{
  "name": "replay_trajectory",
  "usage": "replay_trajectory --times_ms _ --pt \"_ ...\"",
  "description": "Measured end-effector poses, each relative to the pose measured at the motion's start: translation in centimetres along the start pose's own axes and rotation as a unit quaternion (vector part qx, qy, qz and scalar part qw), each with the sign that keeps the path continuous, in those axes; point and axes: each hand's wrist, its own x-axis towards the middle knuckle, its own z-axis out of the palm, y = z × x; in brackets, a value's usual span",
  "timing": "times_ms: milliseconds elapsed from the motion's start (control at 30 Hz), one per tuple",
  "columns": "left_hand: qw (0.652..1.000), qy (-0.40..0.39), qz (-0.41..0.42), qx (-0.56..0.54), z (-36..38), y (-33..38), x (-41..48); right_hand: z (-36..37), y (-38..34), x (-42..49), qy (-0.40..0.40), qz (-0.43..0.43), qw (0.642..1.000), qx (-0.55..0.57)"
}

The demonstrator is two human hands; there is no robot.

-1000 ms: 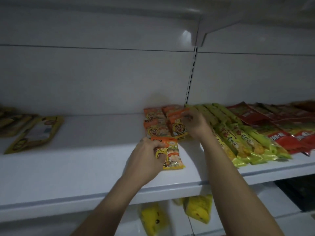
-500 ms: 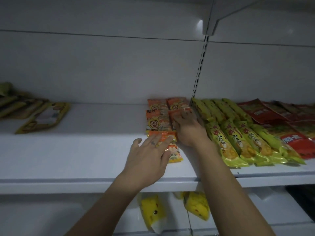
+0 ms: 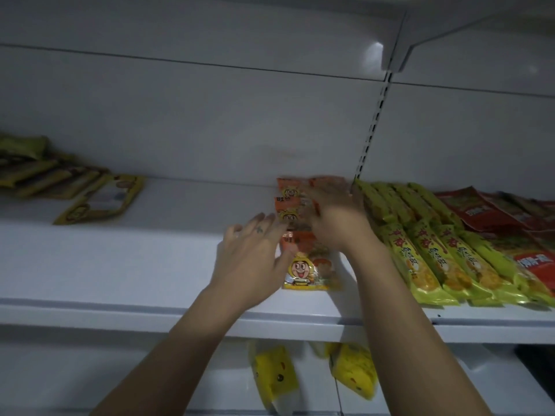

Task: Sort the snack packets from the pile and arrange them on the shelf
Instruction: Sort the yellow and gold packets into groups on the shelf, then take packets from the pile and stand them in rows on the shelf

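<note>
Several orange snack packets with a cartoon face (image 3: pixel 303 270) lie in overlapping rows on the white shelf (image 3: pixel 150 265), near its middle. My left hand (image 3: pixel 255 253) lies flat with straight fingers, its fingertips touching the left edge of the front packets. My right hand (image 3: pixel 339 220) is blurred and rests over the right-hand row of orange packets (image 3: pixel 288 193); its fingers are hard to make out. Right of them lie rows of green-yellow packets (image 3: pixel 426 256).
Red packets (image 3: pixel 480 211) lie at the far right of the shelf. Flat yellow packets (image 3: pixel 99 199) sit at the far left. Yellow bags (image 3: pixel 276 376) stand on the shelf below. A slotted upright (image 3: pixel 372 121) splits the back wall.
My left hand has let go of the front orange packet and now lies flat beside it. My right hand has shifted a little further back along the right-hand row.
</note>
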Motion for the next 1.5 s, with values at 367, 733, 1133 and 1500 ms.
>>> replay_trajectory --times_ms 367,733,1133,1500 --pt "0.986 0.022 -0.153 0.070 -6.0 -17.2 -4.1 3.6 -17.8 4.6 -0.108 -0.124 0.986 0.011" --pt "0.951 0.052 -0.282 0.113 -12.2 -34.3 -12.8 9.4 -38.8 8.0 -0.145 -0.229 0.962 0.045" --pt "0.938 0.060 -0.311 0.137 -13.9 -45.7 -17.6 16.4 -53.6 10.4 -0.149 -0.124 0.980 0.054" --pt "0.943 0.064 -0.298 0.129 -13.1 -46.3 -17.2 17.3 -52.8 10.0 -0.107 -0.007 0.962 0.252"
